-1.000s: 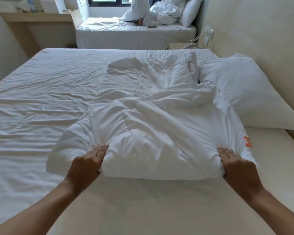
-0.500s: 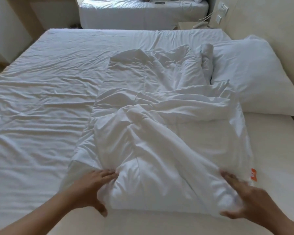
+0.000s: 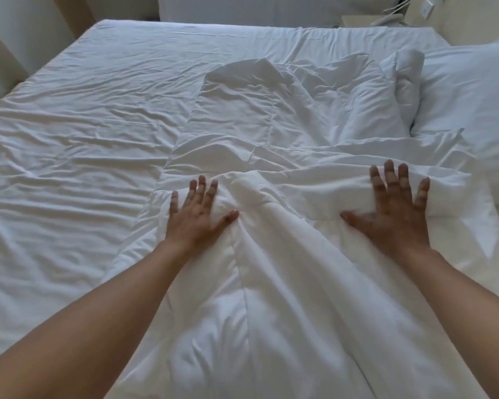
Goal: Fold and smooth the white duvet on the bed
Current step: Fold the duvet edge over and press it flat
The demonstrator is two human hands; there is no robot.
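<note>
The white duvet (image 3: 285,283) lies folded in a long rumpled strip down the right half of the bed (image 3: 69,168), running from the near edge toward the far end. My left hand (image 3: 198,214) presses flat on its left part, fingers spread and straight. My right hand (image 3: 395,208) presses flat on its right part, fingers spread over a raised fold. Both forearms reach in from the bottom of the view. The duvet's far portion (image 3: 300,105) is creased and bunched.
A white pillow (image 3: 473,110) lies at the right edge against the wall, touching the duvet. The wrinkled white sheet covers the left half of the bed. A second bed (image 3: 242,7) and a small bedside table with cables (image 3: 369,20) stand beyond.
Both hands let go of the duvet's near edge and moved forward onto its top, now flat with fingers spread. The camera has leaned forward and down over the bed.
</note>
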